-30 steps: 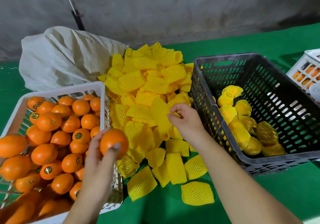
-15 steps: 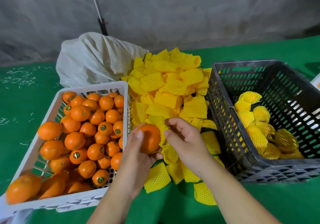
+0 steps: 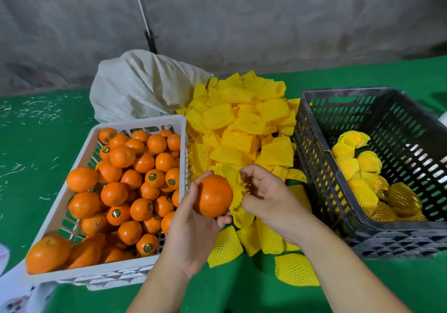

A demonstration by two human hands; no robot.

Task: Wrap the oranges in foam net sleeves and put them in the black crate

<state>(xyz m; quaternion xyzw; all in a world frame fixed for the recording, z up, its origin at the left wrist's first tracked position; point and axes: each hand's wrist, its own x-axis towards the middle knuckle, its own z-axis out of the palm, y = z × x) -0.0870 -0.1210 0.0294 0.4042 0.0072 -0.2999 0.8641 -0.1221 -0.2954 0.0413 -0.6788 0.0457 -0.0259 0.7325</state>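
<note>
A fruit-packing workspace — a green-covered counter [image 3: 43, 148] set against a rough grey wall [image 3: 242, 22], crowded with a white crate [image 3: 72, 182] of stickered oranges [image 3: 135, 187], a heap of yellow foam net sleeves [image 3: 242, 129], a black crate [image 3: 314, 148] and a woven sack [image 3: 145, 85].

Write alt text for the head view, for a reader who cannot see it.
A left hand holds a bare orange against a yellow foam net sleeve gripped by the right hand, above a pile of sleeves. A white crate of oranges sits left; a black crate with wrapped oranges sits right.
</note>
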